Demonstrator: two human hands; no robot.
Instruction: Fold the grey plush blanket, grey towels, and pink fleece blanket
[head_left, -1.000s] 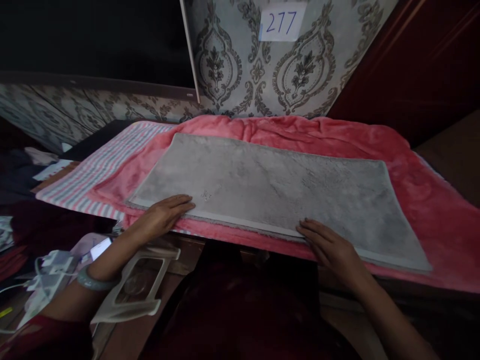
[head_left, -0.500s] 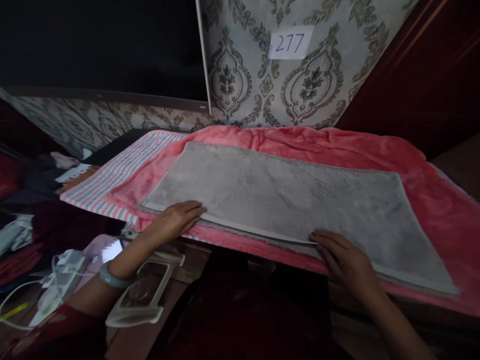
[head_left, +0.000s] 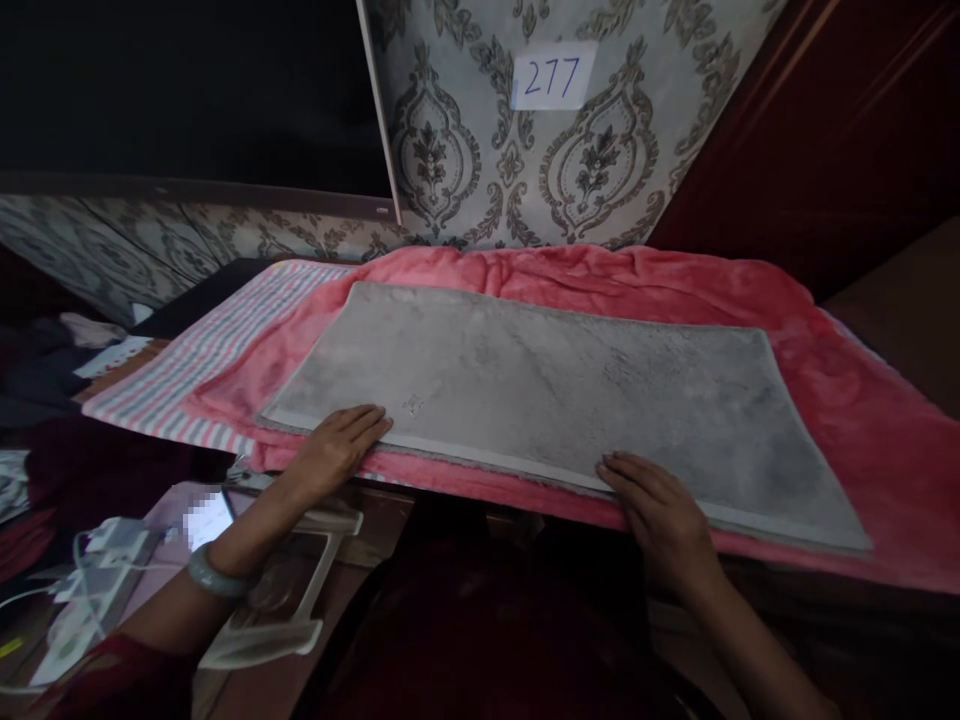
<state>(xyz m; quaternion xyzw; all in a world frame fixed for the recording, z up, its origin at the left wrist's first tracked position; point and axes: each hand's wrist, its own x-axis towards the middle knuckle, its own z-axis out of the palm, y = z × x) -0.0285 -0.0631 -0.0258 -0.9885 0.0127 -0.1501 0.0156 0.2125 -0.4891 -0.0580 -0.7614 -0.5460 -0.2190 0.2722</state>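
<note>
Head view: white paper (head_left: 554,76) reads "277" beyond the grey cloth (head_left: 525,370).

I face a patterned wall (head_left: 510,215). A dark screen (head_left: 187,90) is positioned upper left; a dark-red panel (head_left: 825,140), upper right. Light is low.

Grey cloth (head_left: 525,380), pink blanket (head_left: 585,275) (striped sheet (head_left: 195,345) too).

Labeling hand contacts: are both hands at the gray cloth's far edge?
No, the left hand and right hand both rest along the near edge of the gray cloth.
</note>
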